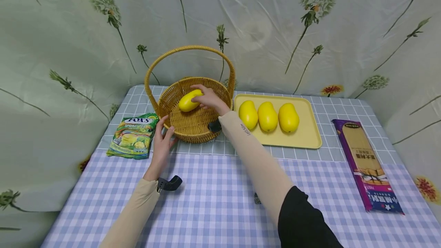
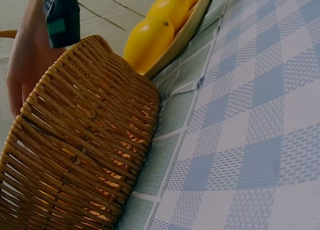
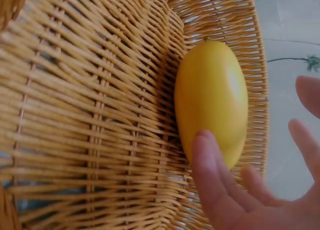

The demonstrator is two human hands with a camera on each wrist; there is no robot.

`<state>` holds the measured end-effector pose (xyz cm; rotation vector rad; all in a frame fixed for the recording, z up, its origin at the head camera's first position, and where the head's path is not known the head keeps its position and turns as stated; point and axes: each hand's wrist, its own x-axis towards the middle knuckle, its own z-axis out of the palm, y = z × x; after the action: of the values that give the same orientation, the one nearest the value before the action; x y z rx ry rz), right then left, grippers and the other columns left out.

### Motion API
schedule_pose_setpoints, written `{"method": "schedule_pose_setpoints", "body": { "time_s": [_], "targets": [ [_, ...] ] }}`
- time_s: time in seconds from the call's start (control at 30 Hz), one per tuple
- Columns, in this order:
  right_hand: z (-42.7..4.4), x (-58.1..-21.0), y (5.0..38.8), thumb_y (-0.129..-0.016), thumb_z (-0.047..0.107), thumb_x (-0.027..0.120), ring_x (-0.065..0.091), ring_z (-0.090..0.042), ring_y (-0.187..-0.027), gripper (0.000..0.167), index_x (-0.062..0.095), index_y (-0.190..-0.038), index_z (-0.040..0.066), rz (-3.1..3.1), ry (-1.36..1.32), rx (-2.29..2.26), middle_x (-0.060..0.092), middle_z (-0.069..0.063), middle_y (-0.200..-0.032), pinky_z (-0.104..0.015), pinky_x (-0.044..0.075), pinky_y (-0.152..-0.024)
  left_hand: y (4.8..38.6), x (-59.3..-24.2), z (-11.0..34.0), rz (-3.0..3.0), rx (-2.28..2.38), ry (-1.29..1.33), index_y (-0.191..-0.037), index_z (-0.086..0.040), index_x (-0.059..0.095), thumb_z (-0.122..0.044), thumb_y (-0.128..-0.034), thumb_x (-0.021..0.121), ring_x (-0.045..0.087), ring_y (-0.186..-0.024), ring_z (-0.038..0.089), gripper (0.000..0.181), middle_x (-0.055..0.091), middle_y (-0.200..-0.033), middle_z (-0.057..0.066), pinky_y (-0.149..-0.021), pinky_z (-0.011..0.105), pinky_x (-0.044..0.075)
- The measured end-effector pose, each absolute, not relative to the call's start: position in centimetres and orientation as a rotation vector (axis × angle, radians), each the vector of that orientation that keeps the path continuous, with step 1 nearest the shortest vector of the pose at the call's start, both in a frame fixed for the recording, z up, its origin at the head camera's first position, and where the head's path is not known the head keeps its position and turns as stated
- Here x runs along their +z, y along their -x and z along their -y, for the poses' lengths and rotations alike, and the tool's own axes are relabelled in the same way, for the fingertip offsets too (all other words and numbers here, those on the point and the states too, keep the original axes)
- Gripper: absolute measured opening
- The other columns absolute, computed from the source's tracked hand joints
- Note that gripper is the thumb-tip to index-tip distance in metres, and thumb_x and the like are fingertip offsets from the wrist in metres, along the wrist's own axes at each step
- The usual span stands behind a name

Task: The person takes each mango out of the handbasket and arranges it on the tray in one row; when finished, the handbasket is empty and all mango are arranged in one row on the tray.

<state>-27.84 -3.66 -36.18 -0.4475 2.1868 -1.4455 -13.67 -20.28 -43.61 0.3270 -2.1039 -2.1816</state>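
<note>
A yellow mango (image 1: 187, 101) lies against the inner wall of the wicker basket (image 1: 193, 127), toward its back left. My right hand (image 1: 211, 99) reaches into the basket over the mango. In the right wrist view, its fingers are spread, with a fingertip (image 3: 204, 142) at the lower end of the mango (image 3: 212, 94). At the basket's front left, my left hand (image 1: 162, 144) touches the outer side with extended fingers. The left wrist view shows the woven wall (image 2: 85, 135) up close, but not the left hand itself.
Three more mangoes (image 1: 267, 116) lie in a row on a yellow tray (image 1: 303, 139) right of the basket. A green FOX'S candy bag (image 1: 133, 136) lies at the left, and a purple noodle packet (image 1: 366, 165) at the far right. The basket's tall handle (image 1: 191, 48) arches overhead.
</note>
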Motion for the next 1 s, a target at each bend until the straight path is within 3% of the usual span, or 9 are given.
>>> {"method": "schedule_pose_setpoints", "body": {
  "time_s": [0.17,0.3,0.4,0.53,0.67,0.77,0.87,0.93,1.0],
  "targets": [
    [4.7,-36.4,27.6,-0.098,0.014,0.052,0.041,-0.022,-0.065,0.056,0.032,-0.15,0.02,-2.107,0.348,-1.423,-0.014,-0.026,-0.153,-0.044,0.045,-0.075,13.7,-43.9,20.3,2.12,-2.137,-0.299,-0.151,-0.02,0.023,-0.021,-0.1047,0.04,0.029,-0.136,0.028,0.05,0.006,-0.158,0.002,-0.101,0.053,0.037],
    [5.2,-36.6,27.5,-0.099,0.016,0.051,0.046,-0.026,-0.072,0.057,0.029,-0.152,0.023,-2.032,0.291,-1.406,0.01,-0.019,-0.155,-0.048,0.045,-0.087,13.8,-44.0,20.3,2.123,-2.128,-0.288,-0.151,-0.019,0.023,-0.021,-0.1046,0.04,0.028,-0.136,0.029,0.05,0.006,-0.158,0.004,-0.101,0.054,0.037],
    [5.4,-36.7,27.6,-0.101,0.019,0.05,0.043,-0.021,-0.065,0.057,0.027,-0.153,0.025,-2.033,0.277,-1.36,0.026,-0.015,-0.151,-0.043,0.046,-0.082,13.9,-44.1,20.3,2.122,-2.133,-0.29,-0.151,-0.02,0.024,-0.021,-0.1045,0.041,0.028,-0.136,0.03,0.05,0.006,-0.158,0.004,-0.101,0.054,0.037],
    [5.6,-37.0,27.8,-0.101,0.021,0.048,0.031,-0.013,-0.049,0.057,0.026,-0.153,0.026,-2.041,0.265,-1.334,0.028,-0.012,-0.151,-0.038,0.042,-0.068,13.8,-44.0,20.2,2.132,-2.128,-0.292,-0.151,-0.021,0.024,-0.021,-0.1045,0.041,0.029,-0.135,0.03,0.05,0.007,-0.158,0.004,-0.101,0.054,0.037],
    [5.7,-37.2,27.8,-0.101,0.018,0.049,0.03,-0.012,-0.048,0.056,0.028,-0.152,0.024,-2.045,0.262,-1.345,0.03,-0.013,-0.15,-0.036,0.04,-0.066,13.7,-44.1,20.2,2.133,-2.125,-0.291,-0.151,-0.02,0.024,-0.021,-0.1045,0.041,0.03,-0.134,0.03,0.05,0.007,-0.158,0.005,-0.101,0.054,0.037],
    [5.7,-37.3,27.6,-0.1,0.015,0.05,0.034,-0.014,-0.058,0.055,0.032,-0.151,0.022,-2.042,0.237,-1.39,0.035,-0.013,-0.146,-0.035,0.042,-0.072,13.7,-44.1,20.3,2.129,-2.126,-0.288,-0.151,-0.019,0.023,-0.021,-0.1045,0.041,0.031,-0.134,0.029,0.05,0.008,-0.158,0.005,-0.101,0.054,0.037],
    [5.4,-37.2,27.5,-0.099,0.011,0.052,0.049,-0.019,-0.083,0.053,0.037,-0.149,0.018,-2.023,0.213,-1.453,0.036,-0.013,-0.146,-0.037,0.044,-0.089,13.7,-44.2,20.3,2.121,-2.13,-0.282,-0.151,-0.018,0.023,-0.02,-0.1045,0.04,0.031,-0.134,0.029,0.05,0.008,-0.158,0.006,-0.1,0.054,0.037],
    [5.1,-37.0,27.5,-0.098,0.01,0.052,0.049,-0.024,-0.106,0.051,0.04,-0.147,0.015,-2.017,0.219,-1.468,0.034,-0.013,-0.147,-0.041,0.042,-0.098,13.7,-44.2,20.3,2.117,-2.129,-0.28,-0.151,-0.017,0.023,-0.019,-0.1045,0.04,0.031,-0.134,0.03,0.05,0.008,-0.158,0.006,-0.1,0.054,0.038],
    [4.8,-36.8,27.6,-0.098,0.01,0.053,0.047,-0.024,-0.114,0.048,0.043,-0.145,0.012,-2.02,0.233,-1.454,0.034,-0.012,-0.148,-0.044,0.04,-0.101,13.7,-44.2,20.3,2.117,-2.127,-0.282,-0.151,-0.017,0.023,-0.021,-0.1044,0.041,0.03,-0.134,0.03,0.05,0.007,-0.158,0.006,-0.1,0.055,0.037]
  ]
}}
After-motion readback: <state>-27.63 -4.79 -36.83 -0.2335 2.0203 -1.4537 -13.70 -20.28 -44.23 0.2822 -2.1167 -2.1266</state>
